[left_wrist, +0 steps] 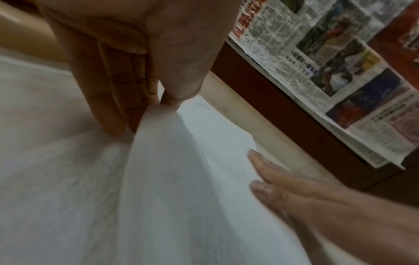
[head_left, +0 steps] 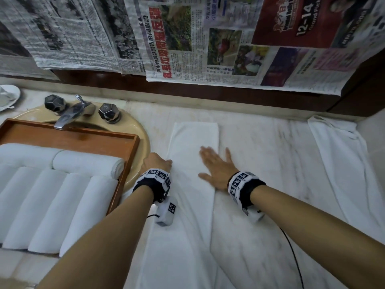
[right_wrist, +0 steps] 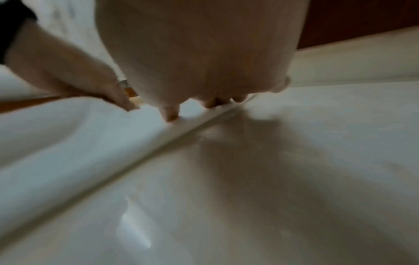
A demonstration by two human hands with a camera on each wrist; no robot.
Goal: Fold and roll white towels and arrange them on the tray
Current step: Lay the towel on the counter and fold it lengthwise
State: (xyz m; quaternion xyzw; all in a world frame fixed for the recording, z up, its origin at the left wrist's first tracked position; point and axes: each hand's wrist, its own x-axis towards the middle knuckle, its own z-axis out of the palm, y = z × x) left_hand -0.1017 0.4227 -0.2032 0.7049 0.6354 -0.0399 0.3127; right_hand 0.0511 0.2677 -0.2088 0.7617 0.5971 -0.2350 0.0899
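Fingers (left_wrist: 172, 96) of the left hand (head_left: 156, 162) pinch the left edge of the long folded white towel (head_left: 187, 205) on the pale marble bench (head_left: 270, 163); only the left wrist view shows that pinch. Right hand (head_left: 216, 167) lies flat, fingers spread, on the towel's right edge. Six rolled white towels (head_left: 87, 162) fill the brown wooden tray (head_left: 129, 147) at left. One loose white towel (head_left: 343, 163) lies far right.

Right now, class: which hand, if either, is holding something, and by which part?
The left hand pinches the left edge of the folded towel between thumb and fingers. The right hand lies flat on it, gripping nothing.
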